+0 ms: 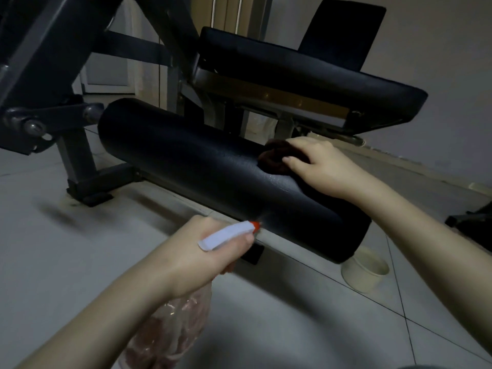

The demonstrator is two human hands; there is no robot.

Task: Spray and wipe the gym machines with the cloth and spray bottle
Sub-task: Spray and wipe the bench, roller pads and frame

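L. hand (210, 251) gripped the clear plastic spray bottle w/ white trigger head (226, 234), fingers curled round its neck, red nozzle just beside the black vinyl roller pad (213, 171). R. hand (322, 166) held the dark brown cloth (274, 158) against the pad's upper side, thumb & fingers closed over it.

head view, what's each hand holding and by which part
The left hand grips the spray bottle at its neck, under the white trigger head. The right hand holds the bunched cloth from above, against the roller pad.
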